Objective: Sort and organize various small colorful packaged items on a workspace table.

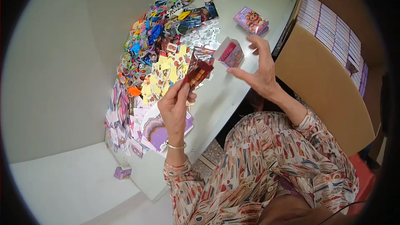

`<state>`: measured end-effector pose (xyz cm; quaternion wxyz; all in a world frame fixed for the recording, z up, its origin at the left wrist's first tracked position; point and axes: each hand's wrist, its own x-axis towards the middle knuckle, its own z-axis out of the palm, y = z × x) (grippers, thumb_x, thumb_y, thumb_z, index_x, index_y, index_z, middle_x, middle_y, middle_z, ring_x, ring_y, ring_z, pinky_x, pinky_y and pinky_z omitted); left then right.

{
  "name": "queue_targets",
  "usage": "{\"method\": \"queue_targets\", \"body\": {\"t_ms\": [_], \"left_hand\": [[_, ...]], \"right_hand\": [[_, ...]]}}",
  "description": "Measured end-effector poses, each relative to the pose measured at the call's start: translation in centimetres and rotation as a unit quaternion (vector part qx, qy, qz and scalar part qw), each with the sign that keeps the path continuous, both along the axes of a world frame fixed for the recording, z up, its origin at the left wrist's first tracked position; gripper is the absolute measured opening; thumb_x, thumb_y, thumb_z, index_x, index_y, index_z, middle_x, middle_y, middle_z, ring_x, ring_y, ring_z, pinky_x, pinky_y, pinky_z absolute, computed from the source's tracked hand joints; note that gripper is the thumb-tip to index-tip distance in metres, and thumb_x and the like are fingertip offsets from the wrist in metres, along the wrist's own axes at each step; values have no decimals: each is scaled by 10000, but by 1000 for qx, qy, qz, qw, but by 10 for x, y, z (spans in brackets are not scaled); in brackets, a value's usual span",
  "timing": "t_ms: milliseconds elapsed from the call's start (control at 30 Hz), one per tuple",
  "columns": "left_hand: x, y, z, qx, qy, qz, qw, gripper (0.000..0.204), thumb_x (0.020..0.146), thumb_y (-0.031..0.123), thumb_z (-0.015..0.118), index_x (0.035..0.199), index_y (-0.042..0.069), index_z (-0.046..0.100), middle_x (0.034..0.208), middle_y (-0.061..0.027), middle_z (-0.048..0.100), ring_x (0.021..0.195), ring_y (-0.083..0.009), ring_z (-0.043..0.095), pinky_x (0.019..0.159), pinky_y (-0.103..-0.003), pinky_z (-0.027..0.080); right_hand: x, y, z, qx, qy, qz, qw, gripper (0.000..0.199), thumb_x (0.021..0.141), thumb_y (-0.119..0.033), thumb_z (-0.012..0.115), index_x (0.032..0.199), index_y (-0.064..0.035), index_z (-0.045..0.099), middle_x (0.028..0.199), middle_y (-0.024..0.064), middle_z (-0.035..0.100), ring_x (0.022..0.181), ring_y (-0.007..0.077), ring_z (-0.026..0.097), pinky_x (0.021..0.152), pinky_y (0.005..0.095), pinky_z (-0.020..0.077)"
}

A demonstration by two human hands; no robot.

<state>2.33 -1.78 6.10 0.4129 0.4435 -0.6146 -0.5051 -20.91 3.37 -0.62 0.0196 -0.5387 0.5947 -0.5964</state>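
My left hand (175,104) is closed round a flat, dark red shiny packet (199,74), held up over the table. Beyond it stands a small open-topped purple and white box (233,56), with something pink inside. To the right of that box my right hand (260,67) is held in the air, thumb and fingers spread apart with nothing between them. Under and beside my left hand lie yellow and white printed stickers (162,75). More shiny packets (203,51) rest on the table just left of the box.
A long heap of small coloured toys (146,37) runs along the wall. Closed purple boxes (251,20) lie at the far right of the white table (216,100). A large carton (329,71) filled with rows of purple boxes stands at my right. Purple printed cards (160,135) lie near left.
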Motion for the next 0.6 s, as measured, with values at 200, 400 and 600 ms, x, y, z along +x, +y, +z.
{"method": "queue_targets", "body": {"t_ms": [200, 400, 600], "left_hand": [[-53, -37, 23, -157, -214, -92, 960, 159, 895, 31, 612, 1027, -31, 677, 702, -93, 650, 569, -106, 593, 523, -262, 463], [-87, -61, 40, -306, -345, -188, 867, 121, 804, 15, 596, 883, -21, 680, 761, -209, 641, 669, -389, 612, 620, -419, 476], [-95, -71, 51, -358, -395, -238, 812, 90, 795, 22, 590, 823, -6, 671, 717, -208, 625, 661, -385, 616, 617, -446, 489]], "right_hand": [[2, -17, -47, 132, 52, -8, 990, 1047, 608, -400, 879, 1362, 38, 298, 1278, 223, 450, 1147, 379, 486, 960, 447, 433], [2, -25, -58, 151, 60, 40, 986, 938, 667, -370, 828, 1343, 46, 328, 1169, 240, 510, 1080, 396, 516, 946, 439, 434], [0, -25, -55, 163, 69, 55, 983, 911, 669, -327, 829, 1337, 50, 338, 1166, 232, 514, 1075, 387, 521, 932, 431, 442]]}}
